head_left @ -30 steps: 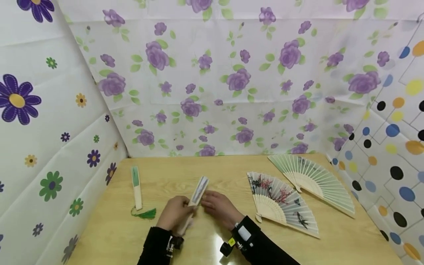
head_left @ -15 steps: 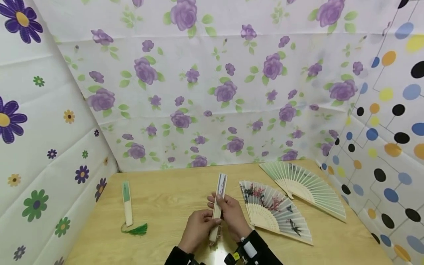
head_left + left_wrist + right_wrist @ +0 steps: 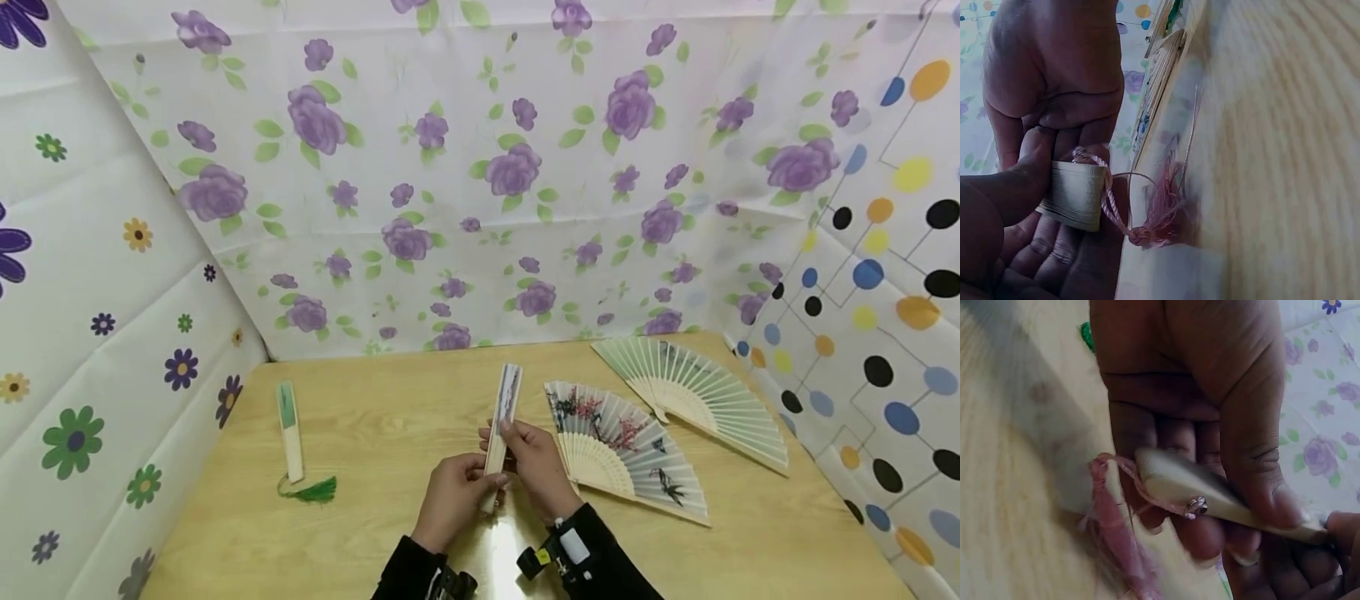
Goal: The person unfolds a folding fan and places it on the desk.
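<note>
Both hands hold a folded hand fan (image 3: 507, 396) upright, tilted slightly right, in front of the body. Its closed leaf is white with dark marks, and its ribs are pale wood. Near the lower end, my left hand (image 3: 453, 500) pinches it with the thumb in front. My right hand (image 3: 542, 468) grips higher up, thumb along the ribs and fingers behind. A pink tassel (image 3: 1163, 209) hangs by a cord from the pivot end, as the left wrist view shows. The fan's rivet (image 3: 1195, 507) shows in the right wrist view.
A folded green fan (image 3: 290, 433) with a green tassel (image 3: 315, 490) lies at left on the wooden table (image 3: 375, 408). At right lie a spread floral fan (image 3: 630, 454) and, behind it, a spread green fan (image 3: 690, 400). Patterned cloth walls (image 3: 450, 167) enclose the table.
The folded fan has moved right and turned more upright. My right hand, beside it a second ago, now grips it; the left hand has moved right with the fan.
</note>
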A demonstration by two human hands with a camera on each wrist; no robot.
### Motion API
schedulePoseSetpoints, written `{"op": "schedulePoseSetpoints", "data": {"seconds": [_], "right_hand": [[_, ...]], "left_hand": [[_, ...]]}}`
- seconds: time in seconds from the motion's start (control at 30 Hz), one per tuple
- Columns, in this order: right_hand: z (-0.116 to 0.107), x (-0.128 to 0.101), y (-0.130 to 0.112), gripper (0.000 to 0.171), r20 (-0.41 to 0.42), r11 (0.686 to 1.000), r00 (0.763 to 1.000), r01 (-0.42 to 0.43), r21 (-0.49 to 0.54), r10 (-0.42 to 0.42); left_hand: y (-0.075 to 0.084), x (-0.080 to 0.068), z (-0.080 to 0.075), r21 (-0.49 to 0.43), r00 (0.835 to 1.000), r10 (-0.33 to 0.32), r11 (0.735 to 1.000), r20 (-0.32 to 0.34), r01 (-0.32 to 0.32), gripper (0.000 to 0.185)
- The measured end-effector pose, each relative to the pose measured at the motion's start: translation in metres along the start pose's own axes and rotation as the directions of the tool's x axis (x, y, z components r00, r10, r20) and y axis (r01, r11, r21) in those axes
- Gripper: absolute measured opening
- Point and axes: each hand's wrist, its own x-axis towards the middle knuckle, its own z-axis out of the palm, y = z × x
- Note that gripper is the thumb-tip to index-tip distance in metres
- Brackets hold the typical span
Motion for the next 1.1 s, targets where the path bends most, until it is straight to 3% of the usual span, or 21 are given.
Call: {"op": "schedulePoseSetpoints", "data": {"seconds": [0.2,0.4,0.5,0.67,0.93,1.1], "right_hand": [[0.001,0.002,-0.003,0.048,-0.032,1.0,0.999,-0.019,0.025,0.02],[0.004,-0.007,-0.001,0.035,-0.134,0.989,0.987,-0.065,0.133,0.083],[0.006,-0.01,0.002,0.035,-0.149,0.987,0.985,-0.065,0.146,0.086],[0.003,-0.008,0.003,0.036,-0.102,0.991,0.992,-0.055,0.123,0.068],[-0.012,0.0,-0.005,0.037,0.102,0.995,0.989,-0.103,-0.007,0.103],[-0.011,-0.002,-0.007,0.034,0.052,0.997,0.995,-0.08,0.009,0.08]], "left_hand": [[-0.001,0.003,0.001,-0.066,1.0,-0.017,0.998,-0.001,0.017,0.015],[-0.009,-0.001,0.005,-0.071,0.998,-0.024,0.997,-0.065,0.019,0.013],[-0.012,-0.003,0.006,-0.112,0.998,-0.03,0.993,-0.05,0.024,0.015],[-0.014,-0.004,0.004,-0.176,1.0,-0.019,0.984,-0.01,0.017,0.021],[-0.009,0.002,-0.005,-0.261,0.998,-0.023,0.965,0.054,0.037,0.022],[-0.006,0.005,-0.004,-0.281,0.999,-0.053,0.958,0.013,0.054,0.025]]}}
